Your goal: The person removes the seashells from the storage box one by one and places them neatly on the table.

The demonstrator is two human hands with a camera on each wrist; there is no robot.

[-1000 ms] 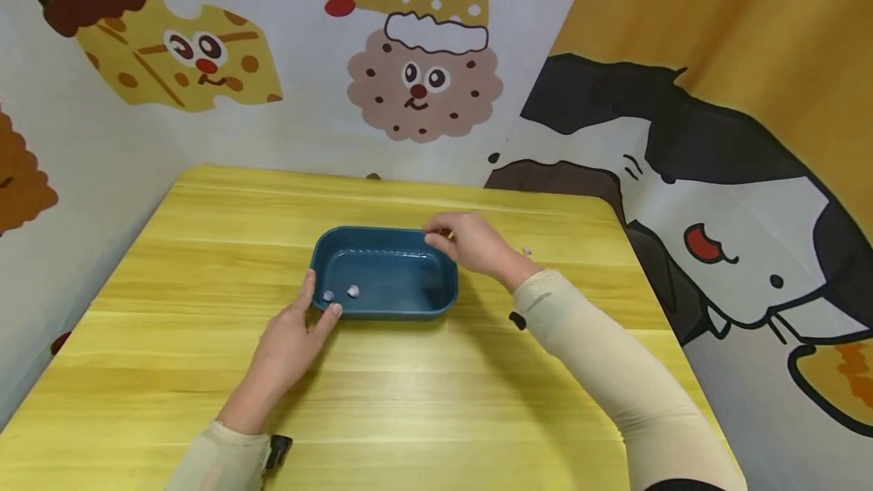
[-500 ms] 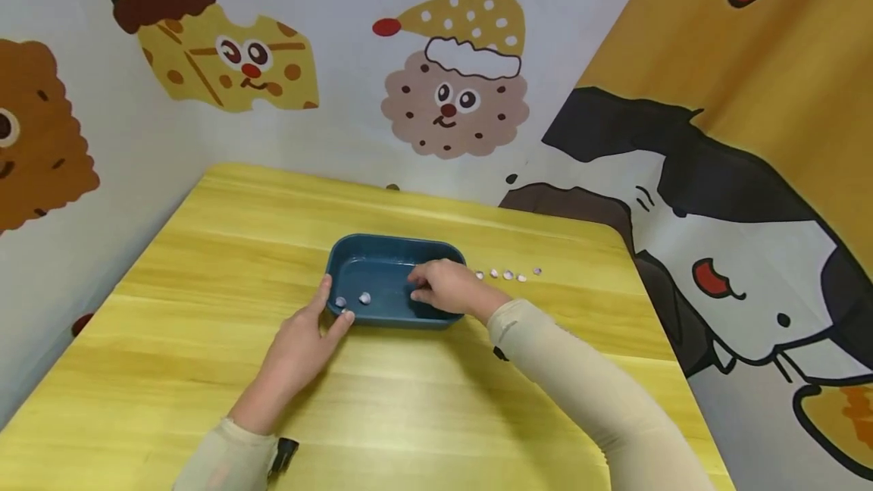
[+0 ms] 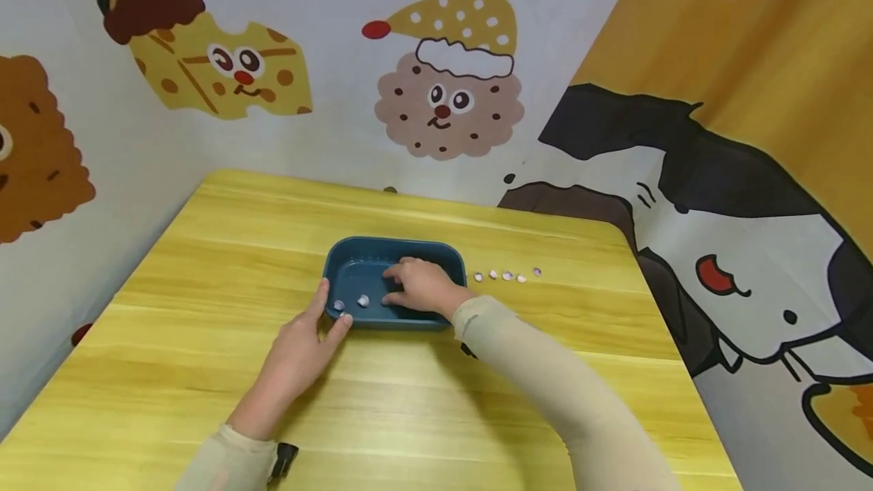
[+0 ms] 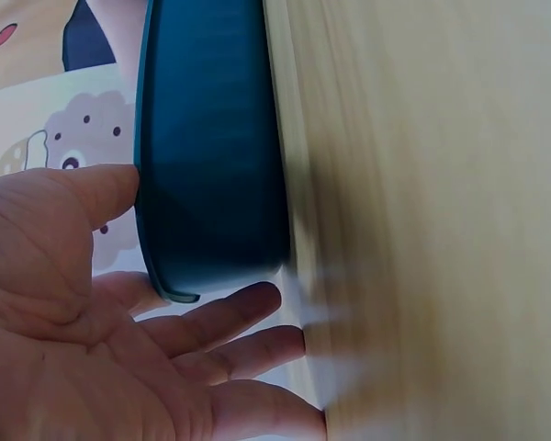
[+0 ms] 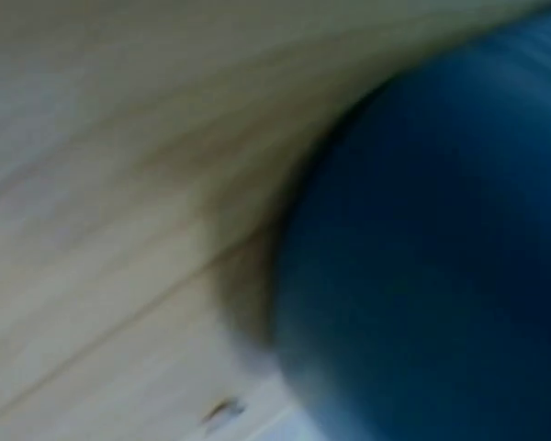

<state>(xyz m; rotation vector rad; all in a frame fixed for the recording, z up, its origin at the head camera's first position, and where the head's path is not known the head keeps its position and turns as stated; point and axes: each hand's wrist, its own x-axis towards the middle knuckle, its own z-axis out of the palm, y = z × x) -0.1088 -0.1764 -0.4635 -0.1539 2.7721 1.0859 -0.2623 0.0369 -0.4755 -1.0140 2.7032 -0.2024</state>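
A dark blue rectangular tray [image 3: 395, 243] sits on the yellow wooden table. My left hand [image 3: 297, 354] rests at its near left corner, thumb on the near rim and index finger along the left end. In the left wrist view the other fingers of that hand look fairly straight and spread below the tray's end. My right hand [image 3: 424, 286] reaches inside the tray from the right, thumb and index finger apart and pointing left; nothing shows between them. Ahead of those fingers lies a small whitish-purple piece [image 3: 364, 300], with another piece [image 3: 339, 305] near the left corner.
Several similar small pieces [image 3: 507, 276] lie in a row on the table [image 3: 409, 415] just right of the tray. A patterned wall covering [image 3: 327, 150] stands behind the table. The right wrist view is blurred, showing mostly the tray's blue outer wall [image 5: 422, 276].
My right hand has moved from the tray's back right rim down inside and leftward, uncovering the row of pieces at right. The left hand stays at the corner. The head view has shifted.
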